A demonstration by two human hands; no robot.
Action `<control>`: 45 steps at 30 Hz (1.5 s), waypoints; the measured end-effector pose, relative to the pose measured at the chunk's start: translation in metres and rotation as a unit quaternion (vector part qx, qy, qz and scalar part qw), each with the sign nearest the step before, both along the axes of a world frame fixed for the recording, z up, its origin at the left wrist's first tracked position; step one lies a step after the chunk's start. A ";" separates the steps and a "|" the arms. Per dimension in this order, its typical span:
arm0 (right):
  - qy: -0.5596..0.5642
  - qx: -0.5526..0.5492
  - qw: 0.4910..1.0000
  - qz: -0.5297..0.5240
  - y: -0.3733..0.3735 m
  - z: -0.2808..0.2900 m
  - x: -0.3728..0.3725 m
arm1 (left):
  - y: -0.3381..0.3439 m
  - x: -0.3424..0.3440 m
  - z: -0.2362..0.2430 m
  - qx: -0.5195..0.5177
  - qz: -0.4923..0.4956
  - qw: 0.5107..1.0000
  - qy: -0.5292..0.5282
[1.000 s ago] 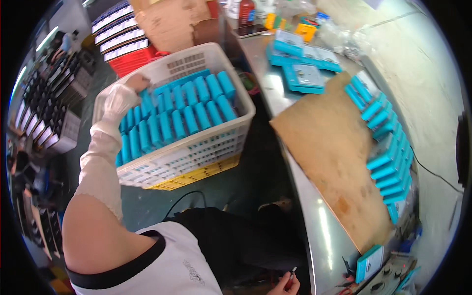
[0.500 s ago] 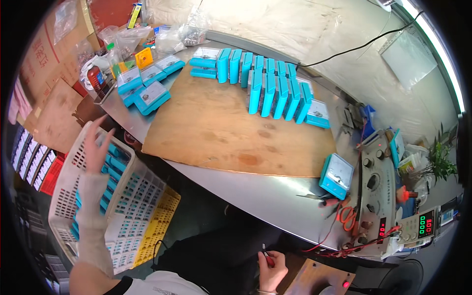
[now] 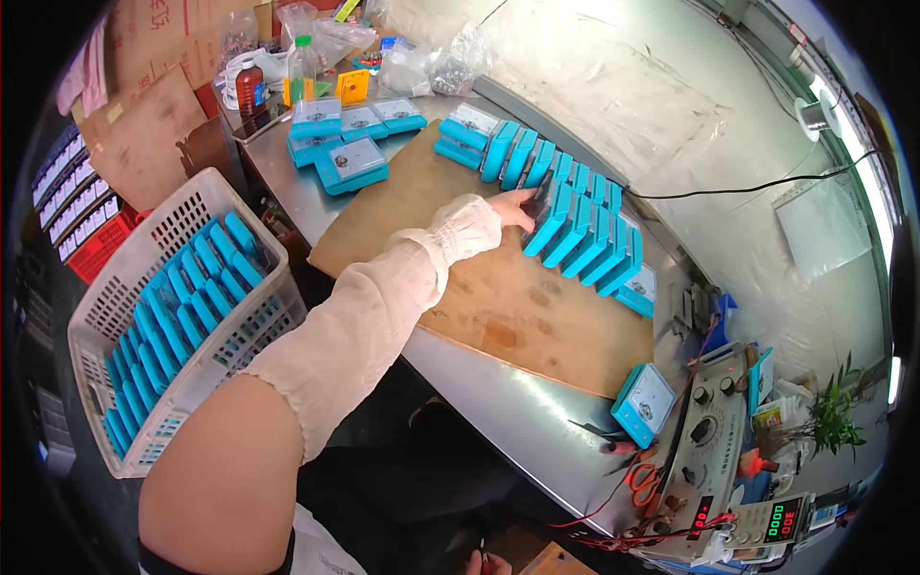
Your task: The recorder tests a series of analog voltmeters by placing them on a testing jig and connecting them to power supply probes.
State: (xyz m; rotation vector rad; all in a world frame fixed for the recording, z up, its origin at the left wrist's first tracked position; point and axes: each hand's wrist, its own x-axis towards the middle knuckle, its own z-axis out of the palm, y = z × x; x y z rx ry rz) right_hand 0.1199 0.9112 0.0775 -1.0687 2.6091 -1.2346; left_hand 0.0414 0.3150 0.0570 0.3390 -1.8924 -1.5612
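Note:
My left hand [image 3: 513, 208], in a white sleeve [image 3: 383, 297], reaches across the brown board [image 3: 383, 230] to a row of standing teal cases with clear faces. Its fingers close on the leftmost teal case [image 3: 544, 222] of the near row, which still stands beside the others; some fingertips are hidden against it. Cut off by the lower edge, my right hand [image 3: 491, 565] is closed around a small red-handled tool [image 3: 485, 554] with a thin metal tip; its exact kind is unclear.
A white crate [image 3: 273, 254] full of teal cases stands at left. More flat teal cases [image 3: 353, 163] lie by bottles at the back left. One teal case [image 3: 644, 402] sits near orange-handled scissors [image 3: 642, 482] and a metal instrument [image 3: 704, 431] with red wires at right.
My left hand has swung from above the crate to the row of cases on the board. The view has turned left, and my right hand now shows only at the lower edge.

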 end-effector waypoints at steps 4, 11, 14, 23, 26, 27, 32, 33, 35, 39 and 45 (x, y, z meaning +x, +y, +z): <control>-0.085 0.025 0.992 -0.095 0.036 -0.006 0.026 | -0.007 0.022 -0.010 0.100 -0.075 0.992 0.036; -0.112 0.026 0.988 -0.103 0.028 -0.005 0.026 | 0.035 0.032 0.024 -0.029 -0.049 0.989 -0.134; -0.128 0.074 0.981 -0.127 0.033 0.001 0.045 | 0.129 0.047 0.022 -0.084 -0.035 0.977 -0.192; -0.108 0.006 0.992 -0.069 -0.037 0.014 0.013 | 0.287 0.110 0.024 -0.147 -0.119 0.982 -0.008; -0.088 -0.075 0.993 -0.012 -0.073 0.025 0.004 | 0.292 0.116 0.031 -0.022 -0.111 0.993 0.013; -0.076 -0.110 0.991 -0.001 -0.081 0.027 0.002 | 0.296 0.117 0.032 -0.026 -0.106 0.994 0.011; -0.042 -0.100 0.994 0.003 -0.100 0.022 0.002 | 0.309 0.122 0.024 -0.061 -0.051 0.997 -0.001; -0.075 -0.093 0.993 -0.025 -0.102 0.018 0.003 | 0.310 0.123 0.023 -0.088 -0.026 0.996 -0.011; -0.058 -0.119 0.991 -0.031 -0.104 0.010 0.008 | 0.310 0.124 0.022 -0.076 -0.031 0.997 -0.009; -0.090 -0.104 0.990 -0.025 -0.087 0.006 0.012 | 0.314 0.124 0.023 -0.078 -0.042 0.996 0.021; -0.222 -0.230 0.942 -0.098 -0.060 0.009 -0.001 | 0.315 0.126 0.023 -0.133 -0.023 0.990 0.038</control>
